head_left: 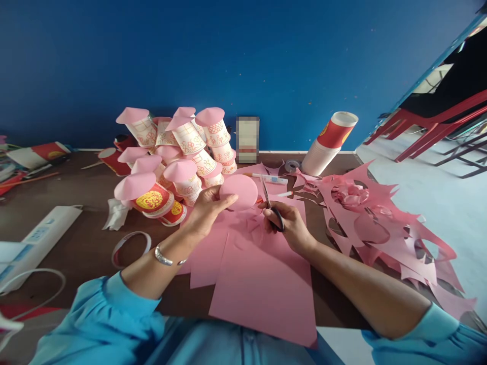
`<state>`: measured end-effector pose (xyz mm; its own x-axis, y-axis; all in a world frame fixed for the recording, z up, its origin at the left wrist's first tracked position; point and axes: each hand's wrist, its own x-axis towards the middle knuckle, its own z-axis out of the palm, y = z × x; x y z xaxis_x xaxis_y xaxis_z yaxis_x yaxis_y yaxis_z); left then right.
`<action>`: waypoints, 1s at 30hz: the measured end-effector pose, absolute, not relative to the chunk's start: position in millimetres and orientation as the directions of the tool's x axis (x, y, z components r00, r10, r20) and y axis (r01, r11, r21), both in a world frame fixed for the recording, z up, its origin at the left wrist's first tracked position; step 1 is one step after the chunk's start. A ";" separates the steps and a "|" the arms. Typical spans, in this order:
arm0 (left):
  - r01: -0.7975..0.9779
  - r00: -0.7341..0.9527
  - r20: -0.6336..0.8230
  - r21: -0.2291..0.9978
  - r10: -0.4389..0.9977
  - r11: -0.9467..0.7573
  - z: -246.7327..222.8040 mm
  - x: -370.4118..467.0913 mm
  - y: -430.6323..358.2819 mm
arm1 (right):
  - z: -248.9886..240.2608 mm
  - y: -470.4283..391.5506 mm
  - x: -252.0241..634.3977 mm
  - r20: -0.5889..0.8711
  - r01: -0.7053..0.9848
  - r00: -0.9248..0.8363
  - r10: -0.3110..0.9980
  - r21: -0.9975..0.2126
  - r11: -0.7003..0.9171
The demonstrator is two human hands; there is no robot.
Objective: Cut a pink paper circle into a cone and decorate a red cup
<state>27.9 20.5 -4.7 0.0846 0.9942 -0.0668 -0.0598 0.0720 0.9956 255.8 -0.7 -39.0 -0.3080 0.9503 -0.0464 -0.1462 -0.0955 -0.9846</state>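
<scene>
My left hand (208, 207) pinches a round pink paper disc (240, 191) at its lower left edge and holds it above the table. In my right hand (288, 223) is a pair of scissors (279, 219) with black handles, its blades pointing up just right of the disc and apart from it. Below both hands lie pink paper sheets (262, 284), overlapping, with small offcuts on top. Behind my left hand stand several paper cups (192, 137) with drawn patterns, stacked in towers and topped by pink paper cones (180, 171).
Pink paper scraps (380, 228) pile up on the right. A leaning stack of paper cups (323, 152) stands near the blue wall (297, 76). Markers (272, 179) lie behind the disc. A tape roll (131, 249) and a white power strip (41, 238) are on the left.
</scene>
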 end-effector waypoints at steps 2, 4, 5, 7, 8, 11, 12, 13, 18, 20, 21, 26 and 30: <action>-0.073 0.074 -0.053 0.996 0.996 0.059 -5.6 25.3 18.5 | -40.8 0.3 254.5 -0.069 -0.128 -0.322 0.944 -0.985 -0.116; -0.089 0.070 -0.045 0.995 0.997 0.051 -5.9 23.4 16.9 | -44.6 0.6 252.5 -0.074 -0.124 -0.322 0.944 -0.985 -0.120; -0.103 0.071 -0.036 0.994 0.997 0.043 -6.1 22.4 16.4 | -46.8 0.4 251.6 -0.071 -0.121 -0.319 0.945 -0.986 -0.115; -0.137 0.076 -0.026 0.990 0.997 0.036 -6.8 20.0 16.2 | -50.8 -0.8 250.4 -0.053 -0.098 -0.322 0.945 -0.991 -0.089; -0.151 0.077 -0.026 0.988 0.997 0.037 -7.4 18.7 16.4 | -52.4 -1.6 250.2 -0.040 -0.082 -0.329 0.943 -0.994 -0.071; -0.167 0.082 -0.063 0.983 0.995 0.076 -9.0 15.0 17.0 | -54.1 -3.3 251.3 -0.012 -0.057 -0.344 0.939 -0.998 -0.034; -0.169 0.084 -0.075 0.982 0.994 0.089 -9.4 14.2 17.1 | -53.9 -3.4 252.0 -0.020 -0.047 -0.353 0.935 -0.998 -0.039; -0.168 0.082 -0.079 0.981 0.993 0.092 -9.7 13.8 17.1 | -53.5 -3.2 252.6 -0.036 -0.034 -0.363 0.931 -0.998 -0.052; -0.064 0.021 -0.061 0.996 0.998 0.062 -10.4 15.3 15.4 | -50.5 -2.6 253.4 -0.140 0.031 -0.407 0.903 -0.990 -0.139; -0.049 0.014 -0.077 0.996 0.997 0.078 -11.8 16.1 14.9 | -48.1 -3.3 252.8 -0.151 0.041 -0.409 0.900 -0.988 -0.147; -0.061 0.015 -0.085 0.994 0.996 0.085 -12.9 16.2 15.0 | -46.4 -3.7 252.7 -0.145 0.049 -0.404 0.903 -0.989 -0.137; -0.154 0.046 -0.086 0.984 0.995 0.092 -17.1 15.0 17.0 | -36.8 -1.3 255.9 -0.033 0.161 -0.340 0.940 -0.987 0.023; -0.148 0.014 -0.084 0.985 0.996 0.086 -14.0 14.5 17.6 | -33.6 4.8 261.3 -0.015 0.269 -0.314 0.949 -0.960 0.074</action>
<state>14.5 17.6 -14.0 0.0140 0.9963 -0.0845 -0.1479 0.0856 0.9853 261.3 4.8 -33.6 -0.3144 0.9492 -0.0147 0.2686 0.0741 -0.9604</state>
